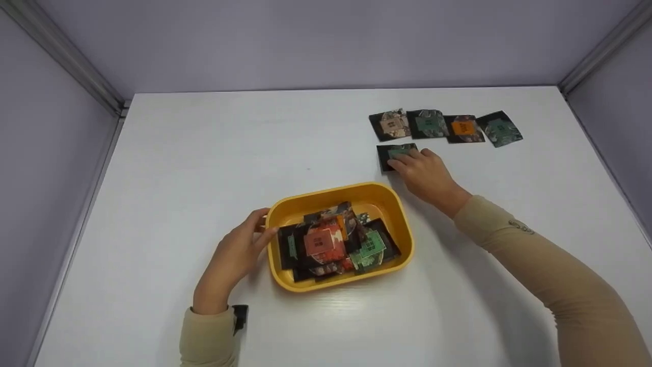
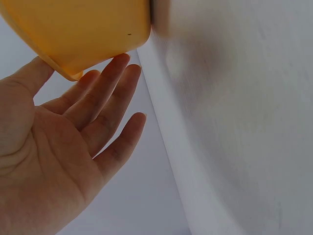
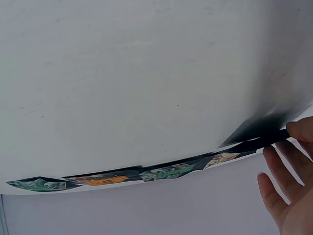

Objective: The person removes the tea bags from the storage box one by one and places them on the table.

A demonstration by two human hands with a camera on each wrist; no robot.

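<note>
In the head view my left hand (image 1: 237, 250) holds the left rim of a yellow plastic tub (image 1: 336, 192), thumb over the rim and fingers along the outer wall. The left wrist view shows that hand (image 2: 73, 122) with its fingertips against the underside of the tub (image 2: 93, 29). Several flat black sachets with coloured labels lie overlapping inside, a red-labelled sachet (image 1: 321, 242) on top. Beyond the tub, my right hand (image 1: 425, 173) pinches a dark sachet with a green label (image 1: 385, 159) at the table surface. The right wrist view shows thumb and fingers at the edge of this sachet (image 3: 259, 142).
Farther back on the white table (image 1: 214, 153) is a row of sachets: one beige-labelled (image 1: 391, 125), one green (image 1: 429, 124), one orange (image 1: 464, 128) and another green (image 1: 500, 129). Pale walls (image 1: 336, 46) stand behind and at both sides.
</note>
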